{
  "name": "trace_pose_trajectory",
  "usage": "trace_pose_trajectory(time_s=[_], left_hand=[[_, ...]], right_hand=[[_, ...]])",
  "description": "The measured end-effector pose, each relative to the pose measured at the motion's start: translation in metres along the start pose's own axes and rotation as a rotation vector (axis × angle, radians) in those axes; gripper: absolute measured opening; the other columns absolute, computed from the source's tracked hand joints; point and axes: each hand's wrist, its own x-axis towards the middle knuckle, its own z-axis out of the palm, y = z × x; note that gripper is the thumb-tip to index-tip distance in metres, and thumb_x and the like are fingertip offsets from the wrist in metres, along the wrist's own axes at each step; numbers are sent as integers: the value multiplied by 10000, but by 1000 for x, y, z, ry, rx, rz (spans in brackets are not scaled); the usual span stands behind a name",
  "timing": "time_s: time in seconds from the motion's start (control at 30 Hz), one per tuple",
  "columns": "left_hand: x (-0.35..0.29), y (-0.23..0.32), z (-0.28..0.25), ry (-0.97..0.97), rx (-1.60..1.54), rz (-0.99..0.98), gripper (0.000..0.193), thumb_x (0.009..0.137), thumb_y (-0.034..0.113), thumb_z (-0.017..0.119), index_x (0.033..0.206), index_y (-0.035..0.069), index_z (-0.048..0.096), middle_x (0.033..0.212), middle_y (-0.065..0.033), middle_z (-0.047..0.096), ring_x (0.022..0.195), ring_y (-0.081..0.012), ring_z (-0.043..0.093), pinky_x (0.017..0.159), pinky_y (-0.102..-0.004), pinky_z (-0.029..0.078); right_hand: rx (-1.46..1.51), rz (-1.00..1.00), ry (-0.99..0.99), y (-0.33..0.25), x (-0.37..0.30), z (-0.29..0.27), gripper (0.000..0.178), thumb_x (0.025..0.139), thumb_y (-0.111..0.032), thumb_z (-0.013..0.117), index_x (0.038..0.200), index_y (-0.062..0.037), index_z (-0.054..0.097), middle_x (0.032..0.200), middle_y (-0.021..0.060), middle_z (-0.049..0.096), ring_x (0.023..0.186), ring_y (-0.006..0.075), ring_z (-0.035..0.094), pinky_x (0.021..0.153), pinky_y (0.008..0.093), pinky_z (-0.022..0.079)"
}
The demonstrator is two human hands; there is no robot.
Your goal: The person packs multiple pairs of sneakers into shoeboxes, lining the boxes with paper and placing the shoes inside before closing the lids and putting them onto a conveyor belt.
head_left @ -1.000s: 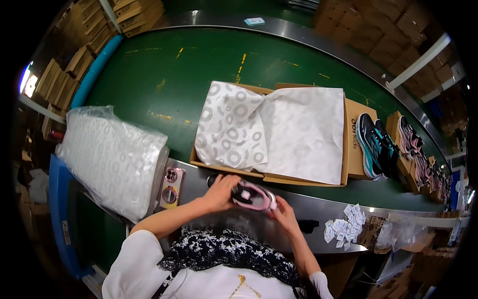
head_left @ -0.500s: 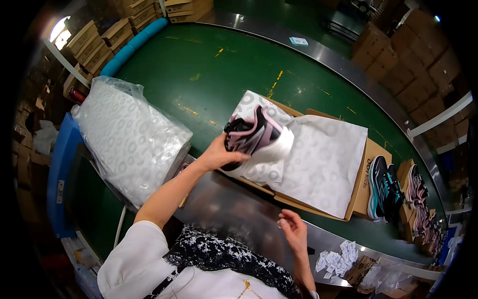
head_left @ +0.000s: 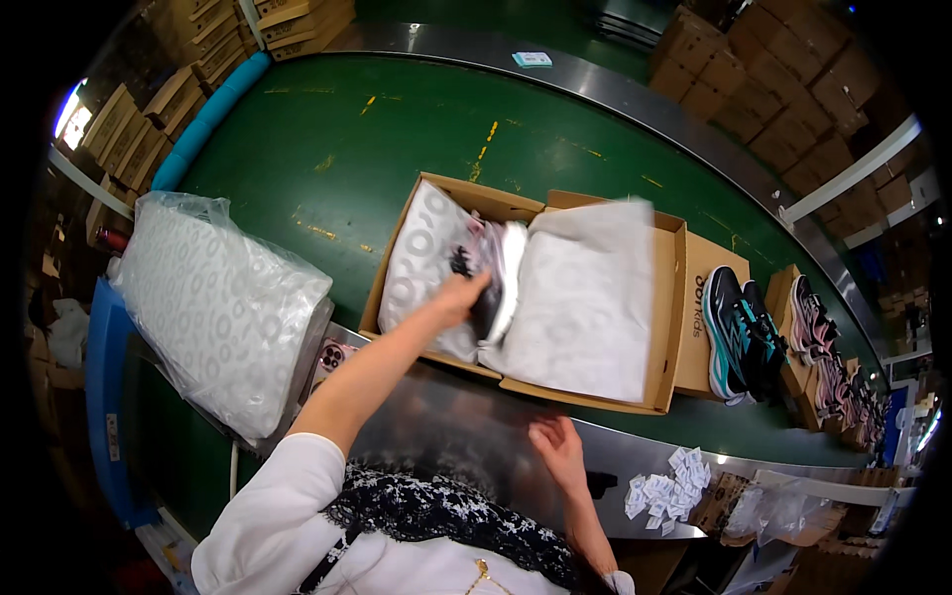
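My left hand grips a black and pink sneaker with a white sole, blurred by motion. It tilts inside an open cardboard shoebox, over the box's left half. Patterned white tissue paper lines the box and spreads over its right side. Nearer to me, my right hand hovers over the metal table edge with loosely bent fingers and nothing visible in them.
At left lies a plastic-wrapped stack of patterned paper, beside a pink phone. Black and teal sneakers stand on a box at right, with more pink pairs beyond. Small white packets lie on the near edge.
My left hand has lowered the sneaker into the box and turned it more upright, its white sole facing right. My right hand remains near the metal edge. The whole view has shifted.
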Motion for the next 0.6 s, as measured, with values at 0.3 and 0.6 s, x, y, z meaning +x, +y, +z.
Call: trace_pose_trajectory(time_s=[0.3, 0.6], left_hand=[[-78, 27, -32, 46, -81, 473, 488, 900, 378, 435, 1186, -18, 429, 1141, -148, 522, 992, -248, 532, 828, -381, 422], [-57, -22, -79, 326, 725, 412, 524, 879, 436, 423, 1049, -42, 553, 967, -185, 609, 916, -219, 572, 795, -309, 426]], right_hand=[[-741, -693, 500, -27, 73, 29, 594, 663, 17, 588, 1225, -19, 399, 1249, 178, 412, 1099, 282, 428, 885, 373, 307], [-1560, -684, 180, -16, 87, 56, 752, 579, 56, 582, 1274, -168, 404, 1336, 224, 285, 1235, 418, 248, 860, 578, 296]])
